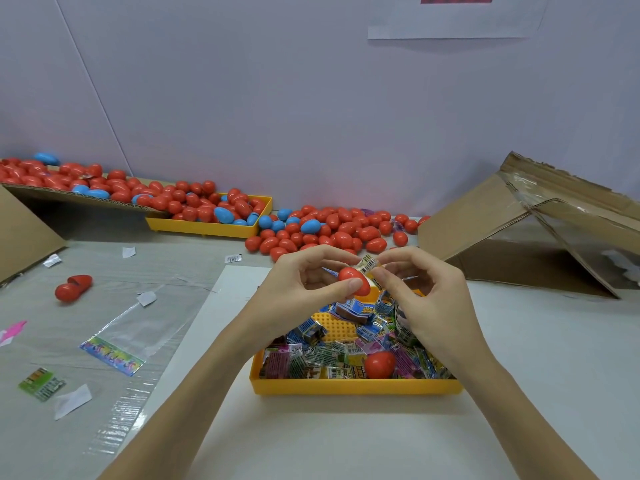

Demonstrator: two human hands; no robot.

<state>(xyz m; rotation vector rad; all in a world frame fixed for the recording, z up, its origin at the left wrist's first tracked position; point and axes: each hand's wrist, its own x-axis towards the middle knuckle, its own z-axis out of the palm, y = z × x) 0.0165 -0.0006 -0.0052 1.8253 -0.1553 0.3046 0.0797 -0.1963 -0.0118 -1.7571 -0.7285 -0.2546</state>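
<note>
Left grip (304, 278) pinches egg (353, 280) between thumb and fingers, above near tray (356, 386). Right grip (422, 289) pinches barcoded packet (367, 263), touching the egg's upper edge. Near tray: loose packets (311, 358), second egg (380, 364). Far tray (207, 230): red and blue eggs, more heaped beside it. White desk (346, 438); cardboard box (502, 244) at right; pale wall behind.

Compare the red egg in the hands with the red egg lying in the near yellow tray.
The held egg is up in the air, pinched by the left hand; the tray egg lies untouched on packets in the yellow tray. The right hand holds a barcoded packet against the held egg; the tray egg looks closed. Both are red plastic.
</note>
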